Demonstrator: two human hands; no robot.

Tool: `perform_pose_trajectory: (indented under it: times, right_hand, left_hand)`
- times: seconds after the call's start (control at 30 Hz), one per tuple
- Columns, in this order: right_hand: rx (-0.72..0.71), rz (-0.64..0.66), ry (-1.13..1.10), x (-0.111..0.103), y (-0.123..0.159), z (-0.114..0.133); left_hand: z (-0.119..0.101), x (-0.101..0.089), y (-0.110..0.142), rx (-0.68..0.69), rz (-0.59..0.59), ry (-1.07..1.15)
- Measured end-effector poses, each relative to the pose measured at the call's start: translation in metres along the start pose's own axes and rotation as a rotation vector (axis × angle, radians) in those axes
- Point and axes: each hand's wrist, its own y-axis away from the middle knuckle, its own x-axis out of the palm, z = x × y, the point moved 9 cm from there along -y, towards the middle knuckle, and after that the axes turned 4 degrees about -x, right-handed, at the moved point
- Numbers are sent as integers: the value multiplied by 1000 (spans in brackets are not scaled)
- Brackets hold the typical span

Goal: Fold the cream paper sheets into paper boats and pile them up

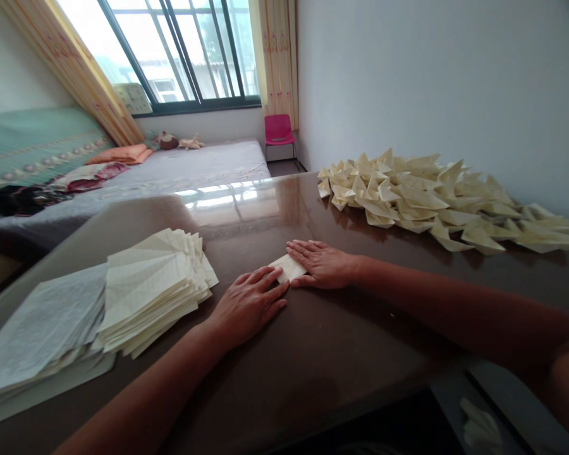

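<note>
A small folded piece of cream paper (291, 270) lies flat on the dark brown table (332, 354). My left hand (249, 302) rests over its left end, fingers stretched out and the fingertips on the paper. From the other side my right hand (325, 264) lies flat on the paper's right part, its fingers extended. Both hands press the paper against the tabletop, and neither grips it. Parts of the paper are hidden under the fingers.
A stack of cream paper sheets (145, 291) and a stack of greyish printed sheets (42, 328) lie on the left. Many folded paper shapes (408, 196) are heaped at the back right by the wall. Beyond the table stand a bed (213, 161) and a pink chair (279, 129).
</note>
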Motion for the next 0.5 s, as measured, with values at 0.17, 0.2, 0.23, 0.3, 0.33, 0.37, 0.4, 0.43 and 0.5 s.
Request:
perform_pose_trajectory:
  times: [0.17, 0.2, 0.23, 0.3, 0.33, 0.37, 0.4, 0.43, 0.5]
  right_hand:
    - [27, -77, -16, -2, -4, -1]
    - [22, -99, -18, -3, -3, -1]
    - [6, -109, -21, -4, -3, 0]
    - [-30, -117, -33, -6, -2, 0]
    - [-34, -133, -41, -9, -2, -3]
    - [-26, -161, -48, -13, -2, -7]
    - [-8, -198, -57, -18, -2, -12]
    - [14, -238, -70, -23, -1, -17]
    - [42, -308, -124, -31, 0, -25]
  left_hand:
    - [-4, -4, -4, -13, -15, -2]
    - [-4, -4, -4, -21, -20, 6]
    - [-3, -4, -5, -32, -26, 16]
    - [0, -4, -6, -59, -50, 52]
    - [2, -4, -6, -70, -67, 79]
    - [4, -5, -6, -77, -86, 109]
    - [5, -5, -6, -79, -105, 135]
    - [6, -5, -6, -78, -118, 155]
    - [8, -5, -7, -81, -132, 169]
